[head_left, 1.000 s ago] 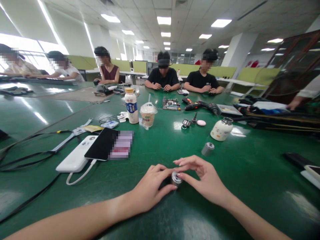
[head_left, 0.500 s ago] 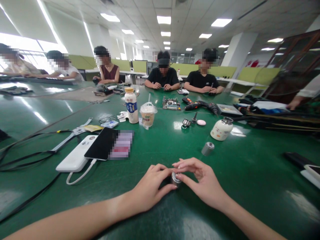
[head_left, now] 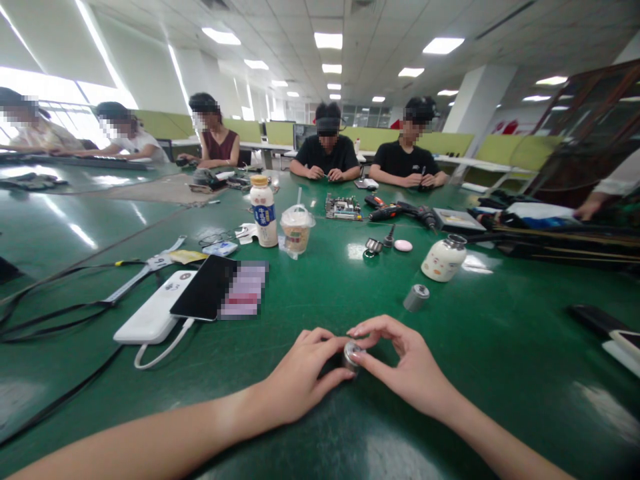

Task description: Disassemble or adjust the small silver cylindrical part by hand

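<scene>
Close in front of me, a small silver metal cylinder (head_left: 351, 359) stands on the green tabletop between my two hands. The thumb and fingers of my left hand (head_left: 305, 373) are closed round its left side. From the right, my right hand (head_left: 397, 360) has its thumb tip on the cylinder's upper edge, and its curled index finger reaches over the far side. Part of the top face shows, while the fingers cover much of the wall. A second, similar silver cylinder (head_left: 416, 297) lies tilted beyond my right hand, apart from it.
On the left lie a white power bank (head_left: 150, 313), a dark phone (head_left: 204, 290) and black straps. Farther back are a milk tea bottle (head_left: 264, 213), a lidded cup (head_left: 296, 232), a circuit board (head_left: 344, 207), power drills (head_left: 400, 212) and a cream jar (head_left: 443, 260). Several people sit around the table.
My right thumb and index finger have shifted slightly on the cylinder, leaving more of its top uncovered. My left hand stays in place around it.
</scene>
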Available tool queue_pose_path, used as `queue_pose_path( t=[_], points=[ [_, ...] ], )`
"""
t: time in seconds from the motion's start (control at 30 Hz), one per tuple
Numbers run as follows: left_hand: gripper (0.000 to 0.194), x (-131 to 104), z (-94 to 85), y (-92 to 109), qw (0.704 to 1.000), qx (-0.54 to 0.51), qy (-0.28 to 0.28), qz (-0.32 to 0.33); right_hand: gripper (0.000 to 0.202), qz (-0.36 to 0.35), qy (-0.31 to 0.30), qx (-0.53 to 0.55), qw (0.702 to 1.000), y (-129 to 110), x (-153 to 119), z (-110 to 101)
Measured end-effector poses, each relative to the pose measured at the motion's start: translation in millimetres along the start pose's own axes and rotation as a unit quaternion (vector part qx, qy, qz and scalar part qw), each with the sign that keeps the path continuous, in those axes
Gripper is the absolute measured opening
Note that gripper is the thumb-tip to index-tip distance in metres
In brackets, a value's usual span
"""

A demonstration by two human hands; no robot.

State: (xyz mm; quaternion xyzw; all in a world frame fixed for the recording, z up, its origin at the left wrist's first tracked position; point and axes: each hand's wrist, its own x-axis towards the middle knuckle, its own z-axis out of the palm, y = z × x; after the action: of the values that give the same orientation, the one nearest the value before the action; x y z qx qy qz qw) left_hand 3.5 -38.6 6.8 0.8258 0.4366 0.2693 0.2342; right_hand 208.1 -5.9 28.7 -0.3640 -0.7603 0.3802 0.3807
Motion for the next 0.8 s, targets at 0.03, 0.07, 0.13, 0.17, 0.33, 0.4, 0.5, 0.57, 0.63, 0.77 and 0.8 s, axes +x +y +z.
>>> queue_pose_path(
  t=[0.03,0.07,0.13,0.17,0.33,0.4,0.5,0.57,0.63,0.77,0.8],
  points=[
    [0.030,0,0.2,0,1.000,-0.001,0.001,0.000,0.019,0.003,0.002,0.006,1.000,0,0,1],
    [0.030,0,0.5,0,1.000,-0.003,0.002,-0.001,0.019,0.005,0.006,0.013,1.000,1,0,1],
    [0.030,-1,0.9,0,1.000,-0.002,0.004,-0.002,0.019,0.007,0.016,0.025,1.000,0,0,2],
    [0.030,0,1.1,-1,1.000,-0.002,0.003,-0.003,0.020,0.007,0.021,0.030,0.999,0,0,3],
    [0.029,0,1.5,-1,1.000,0.002,0.003,-0.003,0.009,-0.034,0.025,0.050,0.998,-4,0,4],
    [0.030,-1,1.4,-1,1.000,0.000,0.004,-0.002,0.003,-0.057,0.026,0.062,0.996,-4,1,3],
    [0.031,-1,0.9,0,1.000,-0.004,0.005,-0.002,0.006,-0.062,0.051,0.087,0.993,1,6,-1],
    [0.030,0,0.5,1,1.000,-0.005,0.005,-0.004,0.014,-0.049,0.076,0.095,0.991,10,11,-7],
    [0.030,0,0.3,1,1.000,-0.003,0.003,-0.007,0.020,-0.031,0.089,0.082,0.992,23,16,-13],
    [0.032,-1,0.5,1,1.000,0.000,0.003,-0.013,0.024,0.018,0.046,0.019,0.999,52,22,-23],
    [0.032,-1,0.6,1,1.000,0.000,0.004,-0.013,0.025,0.025,0.033,0.009,0.999,57,22,-23]
  ],
)
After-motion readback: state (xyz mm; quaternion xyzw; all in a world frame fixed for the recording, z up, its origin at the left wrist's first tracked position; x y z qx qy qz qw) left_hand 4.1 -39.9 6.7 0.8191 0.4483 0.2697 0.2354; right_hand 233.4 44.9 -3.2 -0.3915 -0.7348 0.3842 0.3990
